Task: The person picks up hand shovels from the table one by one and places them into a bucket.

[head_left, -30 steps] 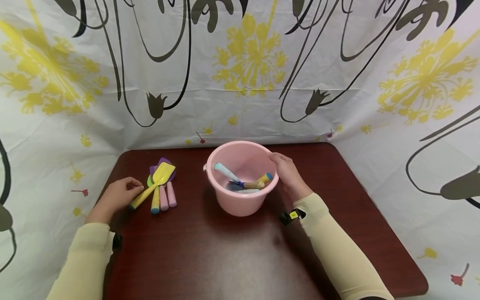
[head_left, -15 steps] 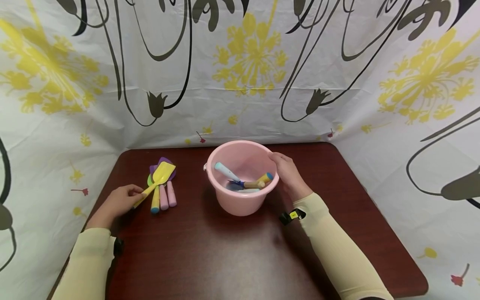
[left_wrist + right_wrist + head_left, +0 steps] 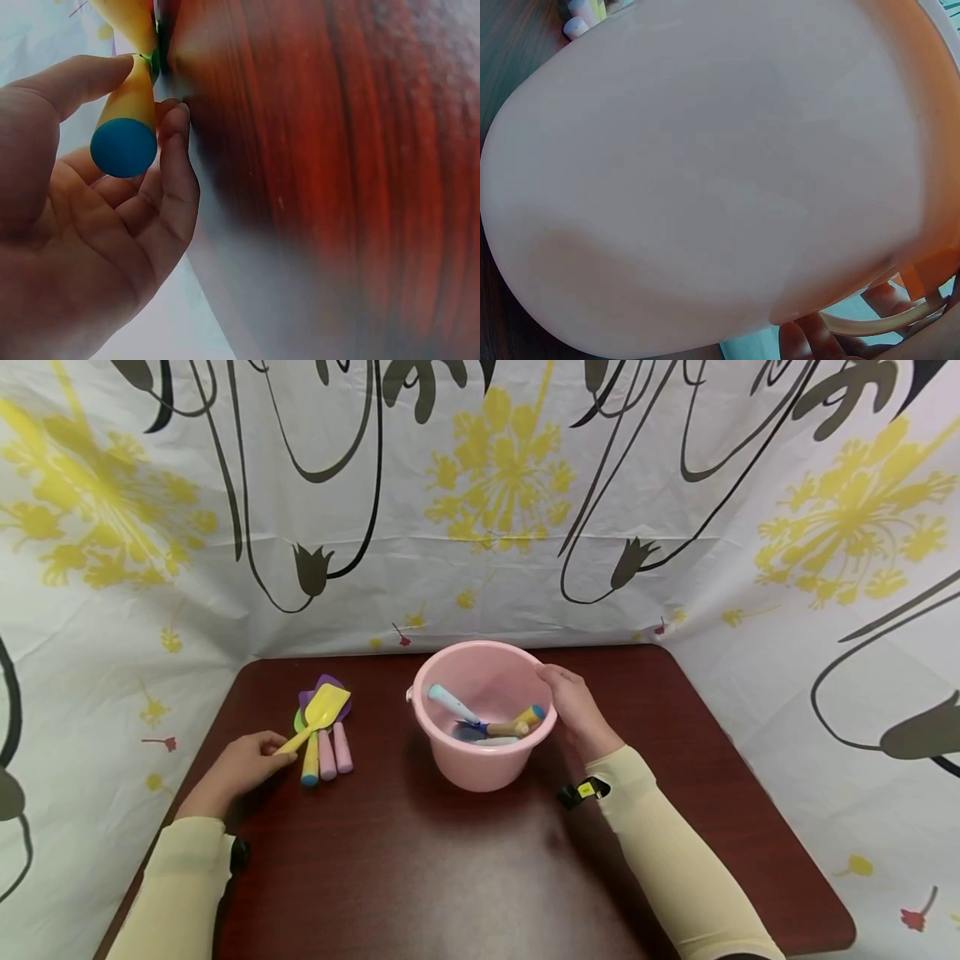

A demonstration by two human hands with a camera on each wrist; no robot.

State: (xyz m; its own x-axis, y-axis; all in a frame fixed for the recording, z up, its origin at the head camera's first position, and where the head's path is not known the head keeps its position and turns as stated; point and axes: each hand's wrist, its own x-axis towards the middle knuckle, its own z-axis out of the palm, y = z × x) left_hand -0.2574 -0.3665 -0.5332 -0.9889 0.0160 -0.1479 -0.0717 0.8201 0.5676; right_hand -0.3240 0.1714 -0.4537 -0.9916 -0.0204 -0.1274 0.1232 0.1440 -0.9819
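Yellow spatula (image 3: 324,710) in your left hand (image 3: 242,770), handle pinched between thumb and fingers, blue end cap (image 3: 124,148) facing your wrist camera! You've got it at the left side of the dark red table (image 3: 465,877), blade pointing away from you, overlapping the other utensils. Just beside it, two pink handles (image 3: 327,757) and a blue-tipped yellow handle (image 3: 311,762) fan toward you; beyond them, purple heads (image 3: 328,680) and some green (image 3: 299,721) peek out. Over to the right, your right hand (image 3: 573,706) grips the rim of the pink bucket (image 3: 480,770); inside, a pale blue handle (image 3: 452,702) slants up near a wooden handle (image 3: 508,729). Behind everything hangs flower-printed cloth (image 3: 480,585).
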